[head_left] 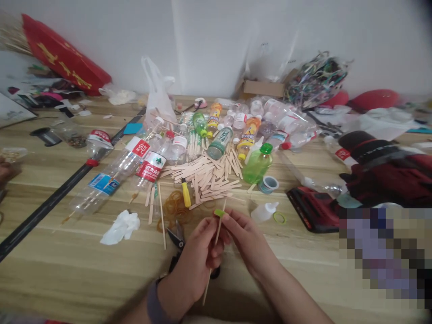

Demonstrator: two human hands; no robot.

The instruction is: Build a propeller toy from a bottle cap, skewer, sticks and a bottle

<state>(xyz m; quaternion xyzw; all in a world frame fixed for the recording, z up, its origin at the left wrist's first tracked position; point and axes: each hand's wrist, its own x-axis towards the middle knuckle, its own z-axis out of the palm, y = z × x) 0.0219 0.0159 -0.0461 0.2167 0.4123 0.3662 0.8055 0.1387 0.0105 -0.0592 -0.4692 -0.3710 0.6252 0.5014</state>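
My left hand point(197, 252) is closed around a thin wooden skewer point(207, 285), which slants up between both hands. My right hand point(248, 240) pinches a small strip of green plastic point(219, 212) against the skewer near its upper end. Partly hidden behind my left hand, a pair of scissors point(177, 238) lies on the table. Just beyond my hands are tangled tan rubber bands point(175, 204), a yellow-handled tool point(186, 194) and a heap of flat wooden craft sticks point(209, 175). To the right lie a white squeeze bottle point(264, 211) and a green plastic ring point(279, 218).
Several plastic bottles point(221, 141) crowd the back. A cut green bottle point(257, 166) stands by a tape roll point(268, 184). A red and black power tool point(378, 173) lies right; a black rod point(50, 198) crosses the left. Another person's hand point(4, 172) shows at the left edge.
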